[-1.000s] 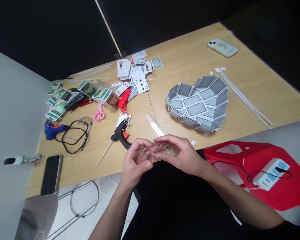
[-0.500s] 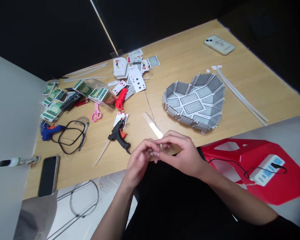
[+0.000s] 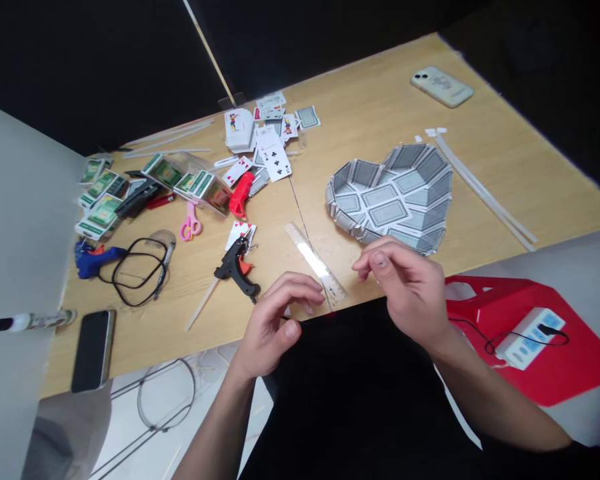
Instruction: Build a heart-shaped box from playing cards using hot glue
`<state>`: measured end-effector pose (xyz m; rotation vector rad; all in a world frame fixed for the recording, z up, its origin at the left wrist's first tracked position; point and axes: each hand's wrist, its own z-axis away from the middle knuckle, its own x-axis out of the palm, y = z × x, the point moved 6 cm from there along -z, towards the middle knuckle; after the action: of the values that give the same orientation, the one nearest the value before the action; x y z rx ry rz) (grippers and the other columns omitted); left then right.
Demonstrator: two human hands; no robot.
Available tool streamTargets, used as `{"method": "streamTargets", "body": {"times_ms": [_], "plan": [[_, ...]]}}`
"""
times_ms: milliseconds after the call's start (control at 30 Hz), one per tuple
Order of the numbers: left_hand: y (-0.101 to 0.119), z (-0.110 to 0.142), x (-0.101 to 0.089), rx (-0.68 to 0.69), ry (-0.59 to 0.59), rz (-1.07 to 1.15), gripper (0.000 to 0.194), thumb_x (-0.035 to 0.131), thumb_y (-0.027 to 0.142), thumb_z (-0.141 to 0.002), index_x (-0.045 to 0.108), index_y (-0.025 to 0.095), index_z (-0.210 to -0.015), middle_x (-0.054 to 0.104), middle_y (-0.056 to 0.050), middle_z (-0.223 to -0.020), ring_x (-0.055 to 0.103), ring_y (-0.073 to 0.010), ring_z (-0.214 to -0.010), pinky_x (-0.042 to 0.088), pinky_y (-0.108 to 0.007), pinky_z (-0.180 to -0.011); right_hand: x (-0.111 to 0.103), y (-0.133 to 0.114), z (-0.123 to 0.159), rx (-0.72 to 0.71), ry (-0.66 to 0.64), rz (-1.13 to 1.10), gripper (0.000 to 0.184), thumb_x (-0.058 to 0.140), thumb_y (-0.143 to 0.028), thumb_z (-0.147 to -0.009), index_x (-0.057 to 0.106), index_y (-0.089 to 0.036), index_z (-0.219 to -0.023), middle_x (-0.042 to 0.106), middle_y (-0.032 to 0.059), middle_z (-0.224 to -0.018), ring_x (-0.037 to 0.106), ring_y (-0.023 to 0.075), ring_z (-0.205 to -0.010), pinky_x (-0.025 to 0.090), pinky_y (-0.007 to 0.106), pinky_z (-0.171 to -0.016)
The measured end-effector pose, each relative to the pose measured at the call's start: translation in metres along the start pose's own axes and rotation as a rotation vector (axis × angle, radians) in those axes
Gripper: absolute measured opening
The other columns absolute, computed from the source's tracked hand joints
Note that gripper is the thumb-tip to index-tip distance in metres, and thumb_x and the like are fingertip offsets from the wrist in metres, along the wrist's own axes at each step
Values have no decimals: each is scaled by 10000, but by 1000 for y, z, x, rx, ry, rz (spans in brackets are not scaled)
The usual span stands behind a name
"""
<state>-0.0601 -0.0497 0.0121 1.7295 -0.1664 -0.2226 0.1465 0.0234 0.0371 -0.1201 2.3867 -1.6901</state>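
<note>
My left hand (image 3: pixel 275 320) hovers at the near edge of the wooden table (image 3: pixel 505 153), fingers curled over the thumb in a loose pinch; what it holds is too small to make out. My right hand (image 3: pixel 410 287) is apart from it, to the right, with its fingertips bunched just in front of a heart-shaped box made of playing cards (image 3: pixel 390 200). Nothing I can name shows in its fingers. A clear ruler (image 3: pixel 317 267) lies on the table between the two hands. A black glue gun (image 3: pixel 235 267) lies just left of my left hand.
Loose playing cards (image 3: pixel 270 133), card packs (image 3: pixel 100 207), a red glue gun (image 3: pixel 241 193), pink scissors (image 3: pixel 190 223), a blue glue gun (image 3: pixel 93 257) and a black cable (image 3: pixel 140 270) crowd the left. A dark phone (image 3: pixel 93 350), a white phone (image 3: pixel 443 87), glue sticks (image 3: pixel 485 193). A red stool (image 3: pixel 570 360) carries a power strip (image 3: pixel 527 337).
My hands were pinched together over something small at the table edge; now they have parted, the right hand moving right toward the heart box, the left staying near the ruler.
</note>
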Motion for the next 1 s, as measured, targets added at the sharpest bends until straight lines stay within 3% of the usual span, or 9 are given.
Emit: {"method": "streamTargets", "body": {"times_ms": [200, 300, 467, 533, 600, 667, 767, 867, 1000], "plan": [[13, -3, 6, 109, -35, -392, 372, 780, 407, -1019, 702, 243, -1343, 675, -111, -1340, 657, -253, -1256, 559, -410, -1074, 27, -10, 7, -163, -236, 86, 262, 894, -274, -935, 819, -220, -1180, 783, 61, -1108, 759, 198, -1043, 616, 333, -938], [18, -3, 13, 135, -58, -549, 389, 788, 234, -976, 673, 225, -1347, 661, -118, -1347, 676, -244, -1236, 587, -388, -1050, 35, -11, 10, -239, -238, 110, 103, 792, -187, -1009, 827, -218, -1101, 797, 59, -1056, 766, 175, -986, 628, 314, -892], [27, 3, 14, 184, 4, -578, 495, 793, 194, -959, 656, 246, -1431, 704, -119, -1318, 717, -254, -1183, 605, -381, -993, 28, 9, 8, 16, -168, -3, 96, 719, -221, -1053, 766, -249, -974, 786, 24, -980, 754, 185, -928, 619, 339, -849], [27, 9, 7, 167, 83, -568, 313, 765, 188, -984, 712, 243, -1287, 754, -88, -1178, 741, -234, -1076, 597, -353, -917, 21, 19, 9, 151, -129, -61, 144, 672, -294, -1086, 720, -245, -959, 747, 20, -924, 721, 183, -880, 600, 334, -806], [20, 18, -9, 76, 218, -608, 113, 671, 214, -1054, 717, 226, -951, 732, -30, -880, 706, -182, -809, 542, -310, -750, 14, 25, 12, 211, -121, -94, 258, 585, -353, -1132, 669, -239, -916, 692, 12, -852, 680, 172, -816, 568, 324, -758], [9, 31, -35, -129, 404, -738, 473, 551, 315, -1124, 584, 213, -664, 574, 6, -617, 538, -143, -558, 412, -306, -605, 11, 26, 16, 197, -152, -56, 365, 527, -372, -1156, 618, -238, -829, 640, -2, -772, 639, 157, -741, 528, 316, -706], [-6, 49, -79, -533, 638, -1041, 611, 525, 581, -1097, 557, 230, -598, 497, -12, -540, 476, -188, -544, 328, -334, -615, 10, 27, 21, 126, -198, 73, 297, 589, -315, -1128, 667, -235, -853, 693, -2, -797, 670, 152, -755, 536, 315, -720], [-24, 50, -107, -902, 580, -1187, 637, 575, 803, -960, 606, 253, -640, 591, -70, -607, 508, -256, -600, 298, -342, -638, 10, 29, 24, 61, -173, 131, 64, 694, -220, -1054, 755, -242, -1046, 803, 26, -1003, 757, 175, -932, 607, 332, -856], [-36, 38, -118, -966, 589, -1126, 615, 652, 856, -854, 658, 252, -736, 703, -115, -709, 629, -326, -707, 343, -347, -662, 13, 37, 27, 113, -190, 56, 132, 655, -199, -1067, 776, -248, -1084, 812, 28, -1033, 774, 167, -934, 641, 329, -861]]}}
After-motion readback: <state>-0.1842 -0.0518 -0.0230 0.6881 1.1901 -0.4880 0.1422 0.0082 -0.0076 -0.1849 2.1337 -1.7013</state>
